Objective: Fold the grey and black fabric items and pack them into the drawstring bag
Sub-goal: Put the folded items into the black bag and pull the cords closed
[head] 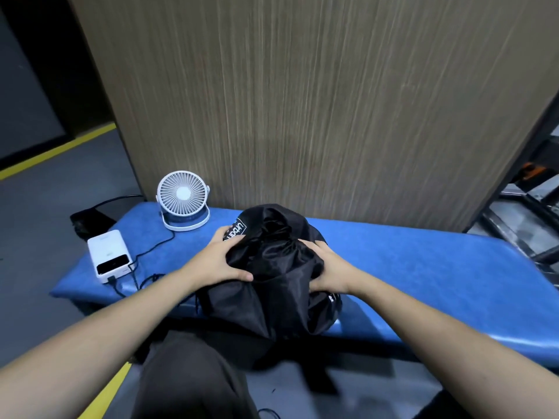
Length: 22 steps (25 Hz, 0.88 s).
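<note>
**A:** What is in front of the person?

**B:** A black drawstring bag (pixel 272 276), bulging and rumpled, sits between both hands on a blue padded bench (pixel 423 267). Its near edge hangs over the bench's front edge, toward the person's knee (pixel 187 376).

**A:** What are the hands doing?

**B:** The left hand (pixel 220 258) lies against the bag's left side, fingers spread and curved over the fabric, thumb pressed along the lower fold. The right hand (pixel 328 270) grips the bag's right side; its fingers curl into the black cloth and are partly hidden by it, so how tightly they close is hard to tell.

**A:** Is the bag's mouth visible?

**B:** Shiny black fabric is bunched at the top between the hands. A white printed label (pixel 237 231) shows just beyond the left hand's fingertips. Whether the folds are the bag or something inside it cannot be told.

**A:** Anything else nearby?

**B:** Beyond the left hand stands a small white desk fan (pixel 183 201). Further left of that hand lies a white power bank (pixel 110 260), with a black cable (pixel 154 247) running to it. Behind the bench rises a wood-grain panel (pixel 317 101).
</note>
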Motion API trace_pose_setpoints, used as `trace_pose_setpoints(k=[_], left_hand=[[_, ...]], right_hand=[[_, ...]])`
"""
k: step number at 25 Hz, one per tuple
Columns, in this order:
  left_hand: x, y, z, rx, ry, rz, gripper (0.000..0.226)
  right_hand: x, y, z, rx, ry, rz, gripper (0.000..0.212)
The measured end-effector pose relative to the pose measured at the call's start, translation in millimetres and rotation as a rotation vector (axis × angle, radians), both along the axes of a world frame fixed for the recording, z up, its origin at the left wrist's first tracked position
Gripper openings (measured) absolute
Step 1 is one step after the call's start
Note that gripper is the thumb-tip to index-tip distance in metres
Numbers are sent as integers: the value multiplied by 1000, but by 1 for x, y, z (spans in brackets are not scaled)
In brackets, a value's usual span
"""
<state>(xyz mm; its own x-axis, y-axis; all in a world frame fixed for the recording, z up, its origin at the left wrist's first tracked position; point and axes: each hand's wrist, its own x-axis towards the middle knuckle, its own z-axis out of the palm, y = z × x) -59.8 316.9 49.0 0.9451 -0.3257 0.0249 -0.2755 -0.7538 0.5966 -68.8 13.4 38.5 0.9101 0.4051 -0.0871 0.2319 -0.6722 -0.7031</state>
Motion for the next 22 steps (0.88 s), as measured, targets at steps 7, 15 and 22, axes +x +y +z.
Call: trace_pose_setpoints(k=[7, 15, 22], left_hand=[[-3, 81, 21, 48, -64, 94, 112], [-8, 146, 25, 52, -27, 258, 78], [-7, 152, 0, 291, -2, 205, 115]], right_hand=[[22, 101, 8, 107, -23, 107, 105], [52, 172, 10, 88, -34, 208, 106], [65, 167, -9, 44, 16, 216, 99]])
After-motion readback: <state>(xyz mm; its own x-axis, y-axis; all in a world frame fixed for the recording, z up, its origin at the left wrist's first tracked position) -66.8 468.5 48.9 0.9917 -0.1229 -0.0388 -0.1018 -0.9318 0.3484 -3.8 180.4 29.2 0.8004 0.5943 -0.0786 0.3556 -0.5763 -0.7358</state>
